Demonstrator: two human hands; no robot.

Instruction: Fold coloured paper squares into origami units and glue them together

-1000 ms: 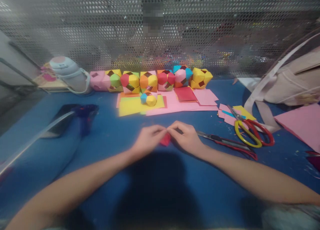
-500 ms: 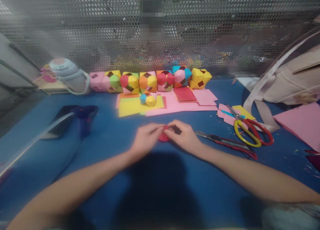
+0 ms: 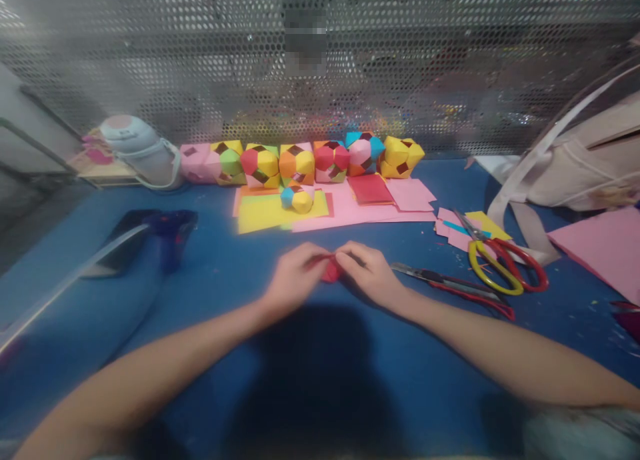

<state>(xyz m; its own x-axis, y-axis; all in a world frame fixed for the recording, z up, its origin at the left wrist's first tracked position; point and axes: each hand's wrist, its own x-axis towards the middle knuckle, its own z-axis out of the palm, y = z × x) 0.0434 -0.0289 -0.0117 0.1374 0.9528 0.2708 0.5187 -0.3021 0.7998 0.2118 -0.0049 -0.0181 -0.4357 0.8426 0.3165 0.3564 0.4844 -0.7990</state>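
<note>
My left hand (image 3: 296,279) and my right hand (image 3: 369,273) meet at the middle of the blue table (image 3: 240,353). Between their pinched fingertips sits a small red folded paper piece (image 3: 331,271), held by both. Most of the paper is hidden by the fingers. Just right of my right hand lies a closed pair of red-handled scissors (image 3: 453,289).
A row of colourful folded paper balls (image 3: 300,160) lines the perforated metal screen. Yellow and pink paper sheets (image 3: 345,203) lie before them. Yellow and red scissors (image 3: 503,260) rest at right, near a beige bag (image 3: 575,167). A white bottle (image 3: 137,147) and a dark phone (image 3: 125,240) sit at left.
Both hands stayed together over the red paper, shifting slightly forward then back. The fingers reworked their pinch on it.
</note>
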